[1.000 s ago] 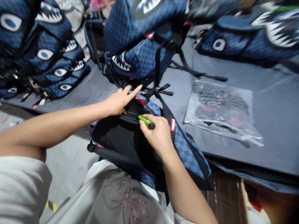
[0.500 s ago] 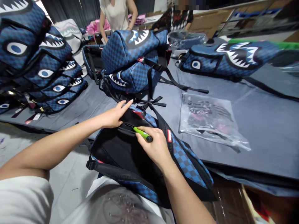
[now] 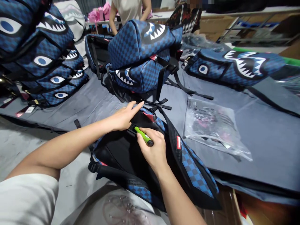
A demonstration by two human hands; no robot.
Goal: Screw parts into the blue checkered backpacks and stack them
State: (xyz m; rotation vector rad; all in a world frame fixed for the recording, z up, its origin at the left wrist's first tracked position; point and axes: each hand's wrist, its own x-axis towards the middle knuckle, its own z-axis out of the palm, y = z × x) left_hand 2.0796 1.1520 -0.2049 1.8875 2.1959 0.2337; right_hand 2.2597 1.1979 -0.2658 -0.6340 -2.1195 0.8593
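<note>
A blue-and-black checked backpack (image 3: 117, 156) lies in front of me with its black back side up, one end on the table and the other against my lap. My right hand (image 3: 153, 147) is closed around a slim green-handled tool (image 3: 143, 136) with a black end cap. The tool's thin dark tip meets the black fabric near the bag's top end. Beside that tip rests my left hand (image 3: 124, 117), fingers spread, the thumb on the fabric. What the tip touches is too dark to make out.
Checked shark-face backpacks are piled at left (image 3: 58, 56), with two more stacked (image 3: 140, 56) ahead. Another shark backpack (image 3: 234, 67) lies at right. A clear plastic bag of small parts (image 3: 211, 125) sits on the grey table (image 3: 264, 134). A person (image 3: 128, 11) stands across the table.
The view has shifted slightly, so the backpack and both hands appear a little further right. The tool stays in my right hand, its tip beside my left thumb.
</note>
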